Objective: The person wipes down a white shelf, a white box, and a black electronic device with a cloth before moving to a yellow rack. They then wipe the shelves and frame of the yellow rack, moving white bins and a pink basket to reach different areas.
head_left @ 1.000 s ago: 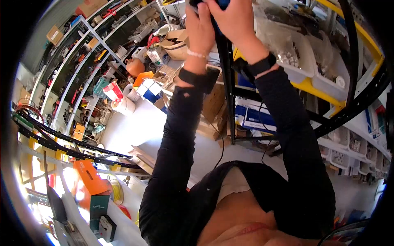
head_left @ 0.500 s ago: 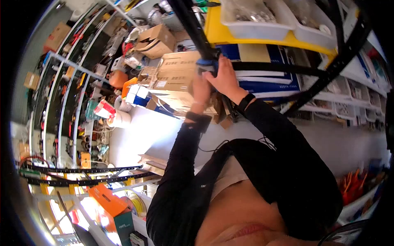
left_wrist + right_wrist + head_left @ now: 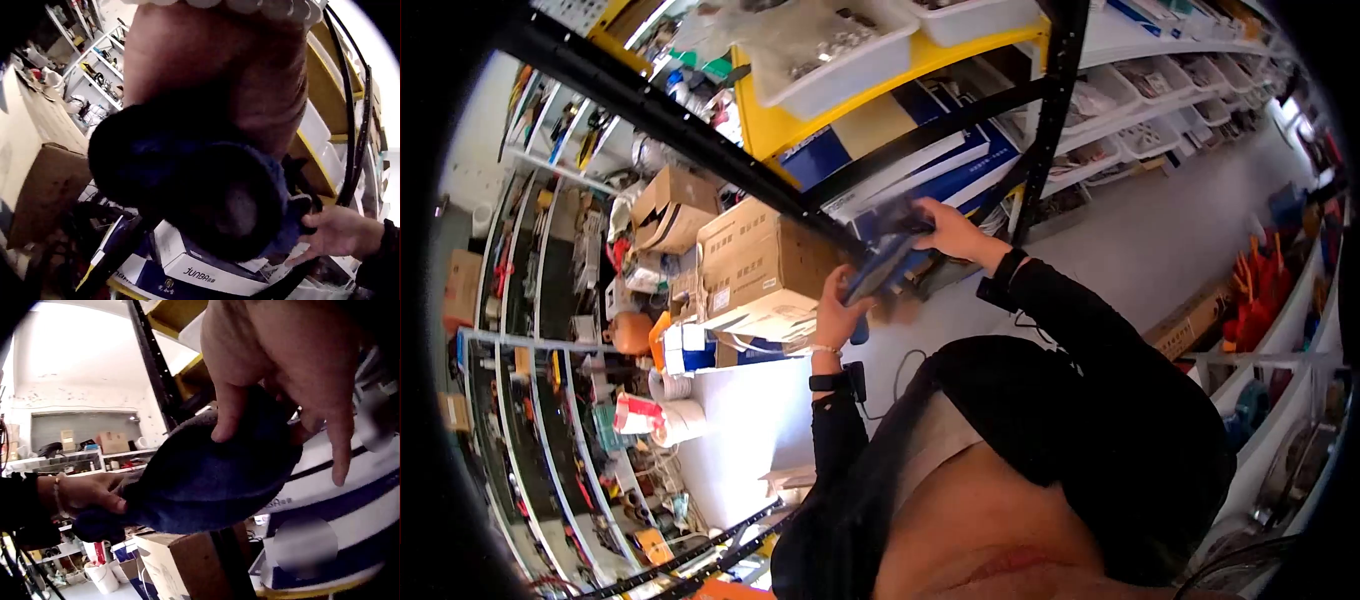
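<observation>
A dark blue cloth (image 3: 884, 264) stretches between my two hands in front of a black rack post (image 3: 690, 130). My left hand (image 3: 834, 312) grips its lower end, the thumb on top. At the upper end my right hand (image 3: 955, 232) pinches the fabric between thumb and fingers. Seen from the right wrist, the cloth (image 3: 212, 475) is bunched and folded, with some fingertips hidden behind it. In the left wrist view the bundled cloth (image 3: 187, 181) looks mostly black, and the right hand (image 3: 337, 232) holds its far side.
Blue and white boxes (image 3: 960, 165) lie under a yellow shelf (image 3: 800, 125) carrying white bins. A large cardboard box (image 3: 750, 265) stands left of the hands. White shelving with small bins (image 3: 1145, 135) runs along the right, and a cable lies on the floor.
The hands came down from the top of the head view and moved apart, with the cloth now spread between them. The view has turned, and the rack post slants across the upper left.
</observation>
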`<state>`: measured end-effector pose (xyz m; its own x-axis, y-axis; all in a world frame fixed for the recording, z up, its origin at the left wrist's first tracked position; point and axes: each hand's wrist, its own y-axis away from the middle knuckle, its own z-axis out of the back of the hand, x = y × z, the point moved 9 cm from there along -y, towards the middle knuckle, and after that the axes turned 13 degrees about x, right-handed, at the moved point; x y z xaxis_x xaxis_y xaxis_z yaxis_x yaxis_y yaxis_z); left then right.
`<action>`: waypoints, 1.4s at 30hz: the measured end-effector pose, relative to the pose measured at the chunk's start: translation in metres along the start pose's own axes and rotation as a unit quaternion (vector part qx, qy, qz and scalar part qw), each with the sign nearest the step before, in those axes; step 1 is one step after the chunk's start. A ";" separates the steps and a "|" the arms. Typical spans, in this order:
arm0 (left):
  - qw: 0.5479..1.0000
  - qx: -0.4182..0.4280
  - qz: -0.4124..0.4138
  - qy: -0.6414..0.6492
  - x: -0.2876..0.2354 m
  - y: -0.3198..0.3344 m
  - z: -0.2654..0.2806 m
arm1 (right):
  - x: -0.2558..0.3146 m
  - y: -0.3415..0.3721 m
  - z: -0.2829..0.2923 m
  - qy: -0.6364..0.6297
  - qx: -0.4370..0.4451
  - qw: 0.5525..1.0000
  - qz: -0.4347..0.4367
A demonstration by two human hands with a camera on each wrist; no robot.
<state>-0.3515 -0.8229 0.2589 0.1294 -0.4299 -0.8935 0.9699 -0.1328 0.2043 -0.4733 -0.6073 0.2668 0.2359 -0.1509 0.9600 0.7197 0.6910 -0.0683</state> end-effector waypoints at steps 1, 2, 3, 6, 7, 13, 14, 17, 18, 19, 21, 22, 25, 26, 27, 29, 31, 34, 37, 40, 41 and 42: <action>0.999 0.037 -0.024 0.002 0.000 -0.007 -0.009 | -0.005 0.013 0.005 -0.017 -0.008 0.999 -0.032; 0.996 0.073 -0.047 0.003 -0.001 -0.014 -0.020 | -0.012 0.025 0.014 -0.035 -0.015 0.997 -0.063; 0.989 0.102 -0.099 -0.029 -0.010 -0.021 -0.031 | -0.056 0.025 0.019 -0.092 -0.028 0.994 -0.054; 0.963 0.236 -0.099 -0.086 -0.025 -0.043 -0.085 | -0.056 0.069 0.072 0.116 -0.073 0.965 -0.224; 0.951 0.262 -0.088 -0.136 -0.029 -0.051 -0.103 | -0.063 0.087 0.090 0.161 -0.110 0.946 -0.261; 0.983 0.077 -0.168 0.002 -0.157 -0.121 -0.147 | -0.036 0.194 0.241 0.214 -0.364 0.869 -0.258; 0.978 0.035 -0.199 0.047 -0.174 -0.136 -0.146 | -0.010 0.204 0.260 0.291 -0.382 0.838 -0.259; 0.930 -0.021 -0.279 0.237 -0.250 -0.169 -0.146 | 0.004 0.201 0.315 0.210 -0.449 0.864 -0.089; 0.917 -0.054 -0.309 0.248 -0.274 -0.178 -0.147 | 0.020 0.196 0.326 0.104 -0.465 0.876 -0.071; 0.917 -0.116 -0.354 0.141 -0.310 -0.175 -0.147 | 0.032 0.188 0.335 0.082 -0.459 0.881 -0.084; 0.882 -0.226 -0.401 -0.103 -0.358 -0.185 -0.161 | 0.044 0.172 0.346 0.102 -0.478 0.872 -0.034; 0.877 -0.195 -0.406 -0.166 -0.365 -0.206 -0.180 | 0.053 0.164 0.350 0.112 -0.486 0.867 -0.009; 0.908 -0.154 -0.251 -0.297 -0.356 -0.248 -0.214 | 0.051 0.146 0.344 0.124 -0.431 0.894 0.026; 0.903 -0.156 -0.230 -0.327 -0.353 -0.251 -0.216 | 0.049 0.141 0.341 0.097 -0.403 0.910 0.018; 0.899 -0.158 -0.228 -0.339 -0.352 -0.249 -0.215 | 0.039 0.136 0.343 0.090 -0.386 0.918 0.019; 0.891 -0.155 -0.237 -0.356 -0.344 -0.247 -0.215 | 0.011 0.125 0.345 0.076 -0.350 0.934 0.018; 0.881 -0.141 -0.265 -0.366 -0.340 -0.246 -0.214 | 0.006 0.115 0.348 0.049 -0.317 0.947 0.015; 0.887 -0.111 -0.276 -0.354 -0.347 -0.245 -0.215 | 0.005 0.105 0.350 0.042 -0.293 0.955 0.029; 0.862 -0.074 -0.239 -0.440 -0.359 -0.256 -0.217 | 0.006 0.104 0.348 0.043 -0.279 0.959 0.029; 0.799 -0.054 -0.199 -0.565 -0.375 -0.264 -0.223 | 0.003 0.102 0.348 0.034 -0.242 0.970 0.009; 0.786 -0.012 -0.162 -0.597 -0.383 -0.263 -0.227 | 0.006 0.105 0.350 0.070 -0.251 0.965 0.034; 0.769 0.031 -0.128 -0.626 -0.383 -0.264 -0.230 | 0.008 0.108 0.352 0.080 -0.242 0.966 0.034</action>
<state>-0.6096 -0.4177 0.4547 -0.4015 -0.9000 0.1699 0.9138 -0.3812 0.1401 -0.6240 -0.2849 0.3626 0.3637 -0.2508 0.8971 0.9108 0.2976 -0.2860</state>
